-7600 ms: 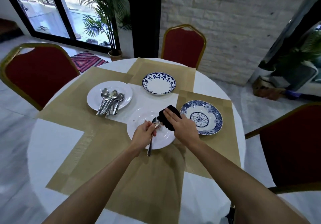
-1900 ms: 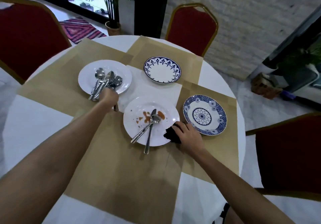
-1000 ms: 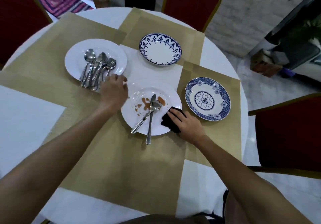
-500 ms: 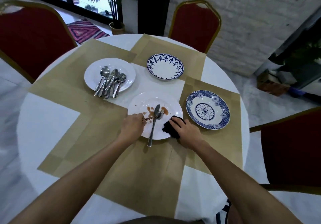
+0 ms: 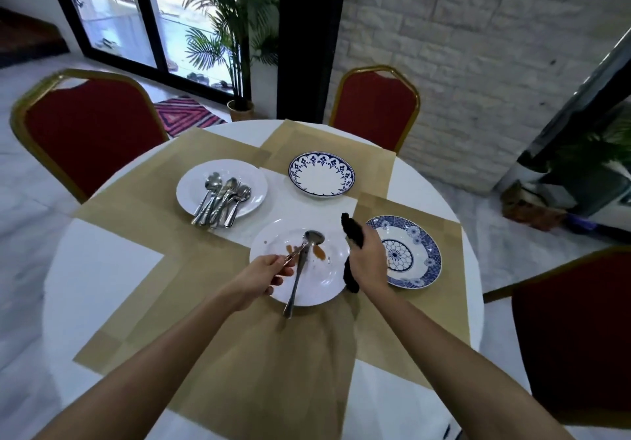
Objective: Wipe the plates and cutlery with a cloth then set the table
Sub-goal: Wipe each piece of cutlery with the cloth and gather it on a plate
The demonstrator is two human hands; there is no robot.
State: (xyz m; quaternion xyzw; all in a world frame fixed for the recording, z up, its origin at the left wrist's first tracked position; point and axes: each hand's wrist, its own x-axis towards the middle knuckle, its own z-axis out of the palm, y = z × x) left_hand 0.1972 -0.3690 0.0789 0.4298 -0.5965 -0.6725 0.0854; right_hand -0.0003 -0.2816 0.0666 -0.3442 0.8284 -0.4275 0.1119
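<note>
A white plate (image 5: 317, 287) smeared with orange sauce sits in front of me on a tan placemat. My left hand (image 5: 263, 277) pinches the handle of a spoon (image 5: 313, 237) whose bowl still rests on that plate. A second piece of cutlery (image 5: 294, 289) lies across the plate, its handle over the near rim. My right hand (image 5: 368, 262) grips a black cloth (image 5: 353, 231), raised just above the plate's right rim. A white plate (image 5: 191, 185) at the left holds several pieces of cutlery (image 5: 222, 200).
Two blue-patterned plates stand by: one (image 5: 321, 180) at the back, one (image 5: 415, 258) right of my right hand. Tan placemats (image 5: 266, 371) cover the round white table (image 5: 102, 268). Red chairs (image 5: 92, 132) stand at the left, back and right.
My left hand went to the cutlery plate, came back and took hold of the spoon on the stained plate. My right hand has lifted the cloth off the plate's rim.
</note>
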